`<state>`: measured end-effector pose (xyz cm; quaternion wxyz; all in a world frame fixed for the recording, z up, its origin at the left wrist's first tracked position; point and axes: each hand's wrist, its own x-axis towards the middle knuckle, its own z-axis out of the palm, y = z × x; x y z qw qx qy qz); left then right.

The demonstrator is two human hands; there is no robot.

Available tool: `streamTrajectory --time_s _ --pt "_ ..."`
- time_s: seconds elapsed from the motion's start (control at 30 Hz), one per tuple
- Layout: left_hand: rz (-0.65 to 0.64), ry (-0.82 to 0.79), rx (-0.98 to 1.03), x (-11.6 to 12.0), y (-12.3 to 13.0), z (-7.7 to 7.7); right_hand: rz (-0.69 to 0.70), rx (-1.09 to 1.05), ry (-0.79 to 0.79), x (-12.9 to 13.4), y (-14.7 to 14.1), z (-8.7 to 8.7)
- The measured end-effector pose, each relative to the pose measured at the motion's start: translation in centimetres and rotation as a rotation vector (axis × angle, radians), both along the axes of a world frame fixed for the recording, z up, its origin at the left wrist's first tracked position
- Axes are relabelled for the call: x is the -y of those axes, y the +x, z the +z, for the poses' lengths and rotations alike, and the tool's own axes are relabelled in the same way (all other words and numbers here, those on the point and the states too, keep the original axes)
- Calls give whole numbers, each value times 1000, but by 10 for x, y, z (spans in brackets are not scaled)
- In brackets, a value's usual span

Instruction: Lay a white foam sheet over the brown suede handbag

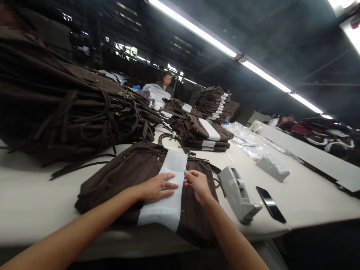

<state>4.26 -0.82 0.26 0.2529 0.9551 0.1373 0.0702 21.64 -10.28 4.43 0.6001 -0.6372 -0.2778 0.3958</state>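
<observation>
A dark brown bag (126, 176) lies flat on the table in front of me, with a white foam wrapping strip (165, 212) running around its middle. Resting flat on the strip, my left hand (159, 187) has its fingers spread. My right hand (197, 183) is closed in a pinch at the strip's right edge, beside an overlap in the wrap. Whatever is between those fingertips is too small to make out. Just right of the bag stands a grey tape dispenser (239, 195).
A black phone (270, 204) and a grey box-like holder (272, 168) lie to the right on the white table (309, 202). Brown bags are heaped at left (84, 112). Wrapped bags (202, 131) and clear plastic (244, 137) sit farther back. A person (165, 83) is beyond.
</observation>
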Motion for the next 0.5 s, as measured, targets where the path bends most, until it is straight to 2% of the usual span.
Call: streamTrajectory --time_s 0.13,0.5 --pt "-19 0 45 -1 0 -2 -60 -95 -114 -36 -5 -16" --pt "-5 -27 96 1 -3 3 -98 -22 -241 -57 -3 -29"
